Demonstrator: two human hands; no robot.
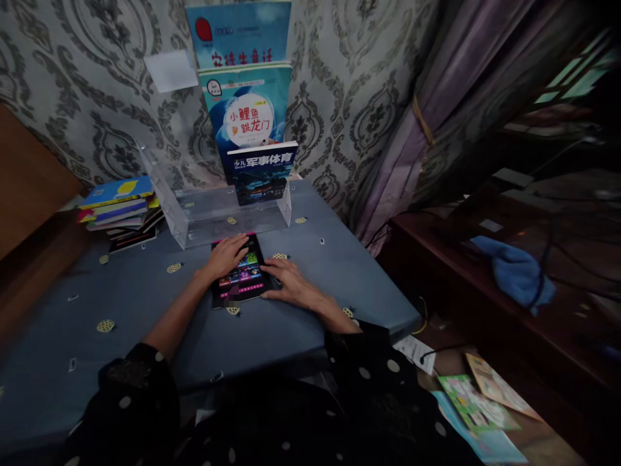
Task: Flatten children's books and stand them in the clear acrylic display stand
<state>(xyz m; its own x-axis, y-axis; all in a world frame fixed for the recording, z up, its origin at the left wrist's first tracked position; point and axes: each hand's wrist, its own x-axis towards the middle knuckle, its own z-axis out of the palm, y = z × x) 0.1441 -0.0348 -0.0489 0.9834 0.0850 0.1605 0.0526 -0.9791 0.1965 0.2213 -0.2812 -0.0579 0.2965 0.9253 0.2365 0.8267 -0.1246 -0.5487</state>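
A thin black book [241, 274] with a pink band and rows of colourful pictures lies flat on the blue tablecloth [145, 294]. My left hand [227, 256] rests on the upper left of its cover, fingers stretched out. Along the book's right edge lies my right hand [292, 285], thumb and fingers apart, its fingertips at the edge. Just behind stands a clear acrylic book rack [228, 220]. In its right part several books lean upright: a dark military book [262, 181] in front, a blue-green picture book [250, 116] and a taller blue book [242, 32] behind.
A pile of books [121, 200] sits at the table's left rear. To the right, past a purple curtain [402, 142], a dark red cabinet [436, 259] carries a blue cloth [519, 272] and cables. Booklets [478, 401] lie on the floor at lower right.
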